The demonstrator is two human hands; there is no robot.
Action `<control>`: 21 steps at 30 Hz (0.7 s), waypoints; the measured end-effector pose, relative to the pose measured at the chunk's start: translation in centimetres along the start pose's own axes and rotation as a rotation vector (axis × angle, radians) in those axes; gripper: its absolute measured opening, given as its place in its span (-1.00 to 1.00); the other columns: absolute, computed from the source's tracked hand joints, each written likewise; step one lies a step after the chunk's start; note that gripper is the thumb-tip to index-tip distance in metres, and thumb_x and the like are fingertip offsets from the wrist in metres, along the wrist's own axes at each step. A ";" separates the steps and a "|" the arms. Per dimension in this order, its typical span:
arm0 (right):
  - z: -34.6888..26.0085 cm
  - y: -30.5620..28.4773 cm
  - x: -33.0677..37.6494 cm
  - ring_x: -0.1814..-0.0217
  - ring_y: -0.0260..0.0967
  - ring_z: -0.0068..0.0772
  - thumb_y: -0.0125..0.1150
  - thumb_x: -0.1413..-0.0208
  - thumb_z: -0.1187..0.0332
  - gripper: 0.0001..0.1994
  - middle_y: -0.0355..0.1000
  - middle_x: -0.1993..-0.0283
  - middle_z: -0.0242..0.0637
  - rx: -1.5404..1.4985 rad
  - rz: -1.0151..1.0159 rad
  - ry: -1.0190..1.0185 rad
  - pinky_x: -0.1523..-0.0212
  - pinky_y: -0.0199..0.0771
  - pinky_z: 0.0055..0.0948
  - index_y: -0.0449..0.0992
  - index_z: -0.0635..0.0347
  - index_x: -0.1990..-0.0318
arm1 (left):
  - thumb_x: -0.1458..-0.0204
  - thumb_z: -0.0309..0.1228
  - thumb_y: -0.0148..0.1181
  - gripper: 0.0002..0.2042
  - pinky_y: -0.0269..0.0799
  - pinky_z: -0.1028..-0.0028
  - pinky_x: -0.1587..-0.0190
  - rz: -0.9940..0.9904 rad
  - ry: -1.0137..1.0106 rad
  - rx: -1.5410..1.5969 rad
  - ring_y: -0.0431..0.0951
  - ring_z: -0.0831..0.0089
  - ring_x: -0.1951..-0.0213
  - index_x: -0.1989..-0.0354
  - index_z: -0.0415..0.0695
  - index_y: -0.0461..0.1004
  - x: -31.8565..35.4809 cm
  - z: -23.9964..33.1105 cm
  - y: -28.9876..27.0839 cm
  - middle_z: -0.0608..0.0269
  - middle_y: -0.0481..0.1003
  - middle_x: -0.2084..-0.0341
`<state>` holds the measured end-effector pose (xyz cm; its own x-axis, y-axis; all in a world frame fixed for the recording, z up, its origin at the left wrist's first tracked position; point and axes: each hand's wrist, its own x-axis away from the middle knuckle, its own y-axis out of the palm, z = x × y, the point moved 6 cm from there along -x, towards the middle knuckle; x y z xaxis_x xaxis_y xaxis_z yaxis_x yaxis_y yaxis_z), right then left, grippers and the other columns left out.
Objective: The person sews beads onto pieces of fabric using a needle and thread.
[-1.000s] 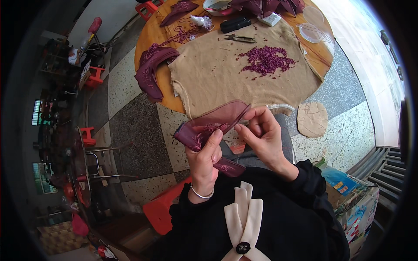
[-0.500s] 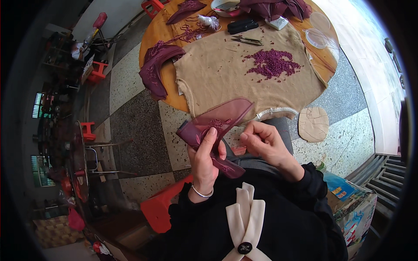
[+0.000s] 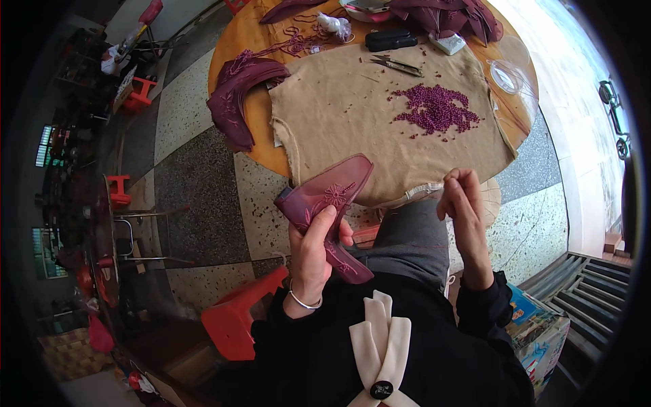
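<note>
Sitting at the round wooden table (image 3: 234, 41), we see a beige cloth (image 3: 352, 122) spread over it with a heap of purple beads (image 3: 434, 108) on top. Our left hand (image 3: 313, 247) grips a maroon embroidered shoe upper (image 3: 325, 203) just below the table edge. Our right hand (image 3: 464, 210) is pinched shut, probably on a needle (too small to tell). We judge that a stitch is being drawn; next the thread needs a steady pull.
</note>
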<state>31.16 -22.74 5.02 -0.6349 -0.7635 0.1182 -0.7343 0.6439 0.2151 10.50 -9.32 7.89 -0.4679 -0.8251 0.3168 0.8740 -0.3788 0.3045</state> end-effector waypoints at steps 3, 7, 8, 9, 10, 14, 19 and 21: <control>-1.0 -2.1 -1.3 0.41 0.24 -0.62 0.05 -0.23 0.44 -0.90 0.29 0.36 -0.44 0.190 0.114 -0.164 0.34 0.28 -0.63 0.43 0.26 0.18 | -0.10 -0.43 0.08 -0.88 0.36 0.53 0.52 -0.013 0.015 0.001 0.44 0.48 0.60 0.31 -0.23 0.44 -0.9 0.0 -0.2 0.21 0.46 0.61; -2.7 -2.6 -2.6 0.40 0.33 -0.50 0.20 -0.06 0.53 -0.89 0.39 0.36 -0.32 0.761 0.220 -0.365 0.35 0.31 -0.54 0.57 0.22 0.25 | -0.06 -0.49 0.11 -0.84 0.37 0.49 0.50 0.112 -0.009 -0.028 0.46 0.46 0.54 0.19 -0.21 0.41 -1.9 -0.1 -1.1 0.22 0.47 0.48; -2.6 -2.8 -3.0 0.41 0.35 -0.46 0.21 -0.05 0.54 -0.89 0.40 0.36 -0.30 0.774 0.256 -0.353 0.38 0.32 -0.52 0.56 0.22 0.25 | -0.09 -0.45 0.11 -0.83 0.39 0.48 0.49 0.101 -0.029 -0.030 0.47 0.46 0.52 0.16 -0.20 0.40 -2.2 -0.5 -1.2 0.23 0.47 0.43; -2.6 -2.9 -3.4 0.42 0.37 -0.42 0.22 -0.04 0.54 -0.89 0.40 0.36 -0.29 0.785 0.289 -0.341 0.40 0.33 -0.50 0.55 0.22 0.25 | -0.09 -0.45 0.11 -0.83 0.39 0.48 0.49 0.089 -0.040 -0.025 0.47 0.46 0.52 0.16 -0.20 0.40 -2.4 -0.6 -1.1 0.23 0.47 0.43; -2.5 -3.0 -3.9 0.42 0.37 -0.42 0.22 -0.04 0.54 -0.89 0.40 0.36 -0.29 0.797 0.299 -0.334 0.40 0.33 -0.50 0.55 0.22 0.25 | -0.10 -0.45 0.11 -0.83 0.39 0.48 0.49 0.098 -0.028 -0.036 0.47 0.46 0.52 0.16 -0.19 0.40 -2.6 -0.4 -1.0 0.24 0.46 0.43; -2.9 -2.2 -5.5 0.42 0.40 -0.28 0.22 -0.02 0.54 -0.88 0.41 0.37 -0.23 0.958 0.302 -0.489 0.41 0.38 -0.40 0.54 0.20 0.26 | -0.12 -0.43 0.09 -0.88 0.34 0.49 0.55 0.075 -0.049 -0.044 0.45 0.46 0.56 0.22 -0.17 0.38 -3.5 -0.5 -0.9 0.26 0.44 0.49; -3.1 -0.7 -7.5 0.44 0.40 -0.22 0.25 0.04 0.58 -0.86 0.40 0.42 -0.21 0.992 0.266 -0.577 0.43 0.39 -0.36 0.52 0.21 0.28 | -0.06 -0.50 0.06 -0.90 0.29 0.51 0.58 0.088 -0.026 -0.109 0.41 0.49 0.59 0.25 -0.16 0.36 -4.5 -0.6 -0.5 0.26 0.42 0.53; -2.8 -0.6 -7.9 0.46 0.40 -0.22 0.25 0.06 0.59 -0.85 0.40 0.44 -0.21 0.979 0.272 -0.552 0.44 0.39 -0.37 0.52 0.22 0.29 | -0.05 -0.51 0.06 -0.90 0.30 0.51 0.58 0.096 -0.030 -0.107 0.41 0.49 0.58 0.25 -0.17 0.36 -4.7 -0.7 -0.4 0.26 0.41 0.54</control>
<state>37.36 -17.23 6.69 -0.6421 -0.6235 -0.4462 -0.2761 0.7309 -0.6241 12.48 -5.55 5.68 -0.3842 -0.8472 0.3671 0.9230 -0.3429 0.1747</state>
